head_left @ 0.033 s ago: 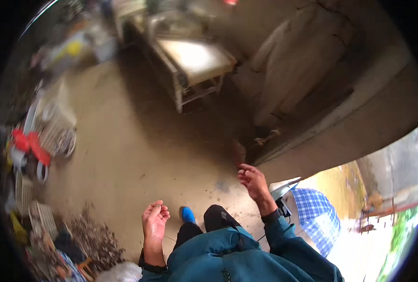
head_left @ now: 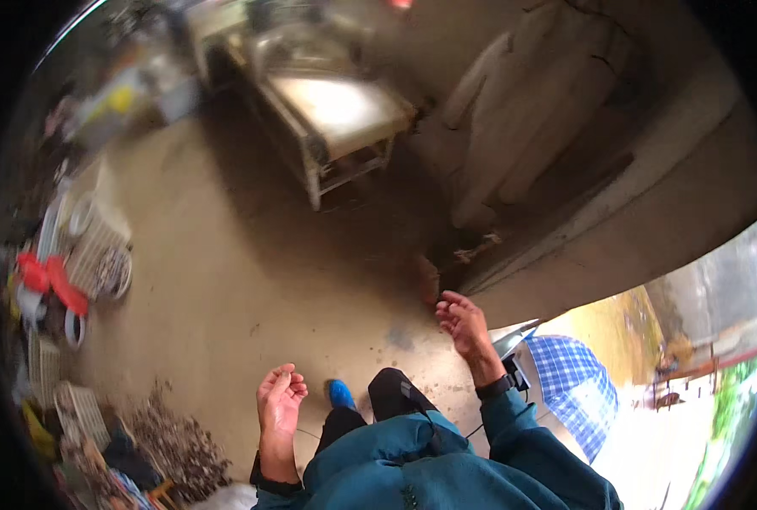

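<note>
My left hand (head_left: 281, 398) is raised over the floor at the lower middle. Its palm is turned up, the fingers are loosely bent, and I see nothing in them. Farther right, my right hand (head_left: 463, 325) hangs in the air with its fingers half curled and a little apart; it holds nothing that I can see. Both wrists carry dark bands below teal sleeves. Beyond the right fingertips lies the dark lower edge of a wall (head_left: 583, 255). A blue-and-white checked umbrella (head_left: 570, 378) stands open beside my right forearm.
A pale-topped table (head_left: 336, 106) stands ahead on the concrete floor (head_left: 191, 280). Along the left are a plastic crate (head_left: 81, 412), a red item (head_left: 62, 285) and a basket (head_left: 110, 268). A heap of dry brown leaf-like bits (head_left: 179, 442) lies near my left arm. One blue shoe (head_left: 339, 393) shows below me.
The view has turned slightly, so the table and the things on the left sit a little farther left. Both hands keep nearly the same pose.
</note>
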`<action>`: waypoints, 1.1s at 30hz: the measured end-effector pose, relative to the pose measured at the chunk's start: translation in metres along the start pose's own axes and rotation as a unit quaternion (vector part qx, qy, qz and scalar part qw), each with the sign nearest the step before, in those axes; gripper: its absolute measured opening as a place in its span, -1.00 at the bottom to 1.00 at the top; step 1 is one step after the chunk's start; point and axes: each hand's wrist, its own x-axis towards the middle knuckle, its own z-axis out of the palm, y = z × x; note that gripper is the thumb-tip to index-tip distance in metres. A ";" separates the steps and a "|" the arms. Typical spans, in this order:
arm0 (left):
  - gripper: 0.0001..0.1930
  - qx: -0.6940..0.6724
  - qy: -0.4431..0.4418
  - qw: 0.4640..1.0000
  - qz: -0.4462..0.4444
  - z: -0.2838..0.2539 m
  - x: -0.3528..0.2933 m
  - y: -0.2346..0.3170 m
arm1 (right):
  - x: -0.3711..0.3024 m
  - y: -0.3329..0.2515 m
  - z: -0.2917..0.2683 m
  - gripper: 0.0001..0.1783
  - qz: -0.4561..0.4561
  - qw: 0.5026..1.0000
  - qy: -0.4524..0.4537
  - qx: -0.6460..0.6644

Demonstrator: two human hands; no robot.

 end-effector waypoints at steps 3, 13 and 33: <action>-0.85 0.036 -0.036 0.998 -0.046 0.030 0.055 0.014 | 0.053 -0.030 -0.029 -0.57 -0.049 0.994 0.088 0.031; -0.84 0.086 -0.057 0.990 -0.093 0.118 0.178 0.029 | 0.210 -0.075 -0.186 -0.21 -0.235 0.868 0.420 -0.126; -0.84 0.257 -0.232 0.894 -0.283 0.287 0.366 0.059 | 0.136 -0.116 -0.033 -0.85 -0.290 0.819 0.487 -0.096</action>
